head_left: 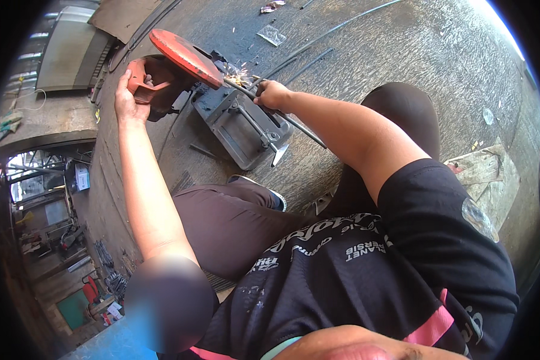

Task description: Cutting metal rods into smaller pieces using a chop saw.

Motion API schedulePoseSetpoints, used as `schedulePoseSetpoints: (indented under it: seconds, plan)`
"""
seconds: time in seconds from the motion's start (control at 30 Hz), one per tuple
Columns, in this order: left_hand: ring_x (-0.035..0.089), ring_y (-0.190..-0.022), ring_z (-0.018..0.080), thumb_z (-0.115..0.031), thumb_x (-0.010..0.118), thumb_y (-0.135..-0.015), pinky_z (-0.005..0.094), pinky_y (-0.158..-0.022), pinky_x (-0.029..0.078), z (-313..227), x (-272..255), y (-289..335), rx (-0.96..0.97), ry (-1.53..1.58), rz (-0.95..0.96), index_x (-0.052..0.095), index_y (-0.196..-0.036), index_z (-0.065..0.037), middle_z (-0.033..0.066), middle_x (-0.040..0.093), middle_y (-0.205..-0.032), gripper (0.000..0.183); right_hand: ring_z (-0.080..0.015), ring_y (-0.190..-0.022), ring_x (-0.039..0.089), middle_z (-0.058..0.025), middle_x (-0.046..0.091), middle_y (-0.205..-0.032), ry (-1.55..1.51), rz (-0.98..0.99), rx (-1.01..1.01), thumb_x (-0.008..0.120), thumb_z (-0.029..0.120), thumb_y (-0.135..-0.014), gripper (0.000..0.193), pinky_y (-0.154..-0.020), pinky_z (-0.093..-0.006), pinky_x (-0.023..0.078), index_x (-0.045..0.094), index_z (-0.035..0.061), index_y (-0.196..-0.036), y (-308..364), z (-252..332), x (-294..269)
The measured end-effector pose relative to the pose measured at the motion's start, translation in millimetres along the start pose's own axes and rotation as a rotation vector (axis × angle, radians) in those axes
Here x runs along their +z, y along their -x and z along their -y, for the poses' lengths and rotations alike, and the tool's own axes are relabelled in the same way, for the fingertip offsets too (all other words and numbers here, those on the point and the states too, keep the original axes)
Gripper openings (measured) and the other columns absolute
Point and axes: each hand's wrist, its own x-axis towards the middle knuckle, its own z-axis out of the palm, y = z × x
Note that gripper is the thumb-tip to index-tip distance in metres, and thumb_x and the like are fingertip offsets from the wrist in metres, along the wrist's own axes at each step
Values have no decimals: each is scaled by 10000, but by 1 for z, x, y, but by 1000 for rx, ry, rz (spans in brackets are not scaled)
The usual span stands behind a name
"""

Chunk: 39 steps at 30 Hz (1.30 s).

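Red guard rim (184, 57) sits beside the rod (240, 88); floor (396, 60) lies open rightward.

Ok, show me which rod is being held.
The dark rod in the right hand, its end by the sparks; the others lie on the floor.

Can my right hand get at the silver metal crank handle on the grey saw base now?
Probably not as is: your right hand grips a thin dark metal rod, though the silver metal crank handle looks uncovered nearby.
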Motion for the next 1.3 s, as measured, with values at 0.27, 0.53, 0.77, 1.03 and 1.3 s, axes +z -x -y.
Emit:
schedulePoseSetpoints:
  seconds: [0.27, 0.53, 0.77, 1.03, 1.3]
  plan:
    - [556, -884, 250, -298, 540, -877, 365, -800, 482, 1, -2, -2, -12, 4, 18, 495, -1181, 4, 142, 557, -1002, 431, -183, -530, 597, -83, 598, -678, -251, 132, 22, 603, 153, -865, 166, -448, -322, 492, 581, -10, -887, -9, -10, 1]
    - [560, -967, 250, -298, 487, -915, 398, -860, 476, -1, -1, 3, -25, -23, 41, 489, -1221, -27, 124, 556, -1129, 408, -167, -538, 621, -72, 621, -715, 79, -28, -6, 675, 225, -820, 239, -448, -307, 499, 603, 14, -906, 0, -8, 1]
    - [544, -1048, 282, -300, 463, -923, 436, -909, 457, -4, 10, 13, 2, -39, 26, 470, -1243, -21, 137, 546, -1165, 425, -162, -537, 623, -76, 621, -736, -71, -17, -11, 662, 149, -818, 241, -429, -298, 496, 587, 43, -1021, -1, -10, 0]
    - [555, -934, 237, -288, 506, -903, 369, -820, 477, -3, 10, 12, -8, -11, 28, 492, -1202, -11, 123, 565, -1065, 408, -188, -561, 619, -95, 602, -730, -180, 128, 13, 552, 120, -889, 138, -447, -317, 507, 569, 18, -979, -7, -11, 3]
    - [551, -871, 207, -262, 533, -893, 340, -744, 484, 0, 2, 2, 58, -37, 1, 500, -1177, 1, 124, 561, -1022, 388, -209, -593, 623, -114, 609, -751, -256, 239, -2, 436, 121, -939, 169, -466, -335, 509, 563, 10, -939, -10, -13, 1]
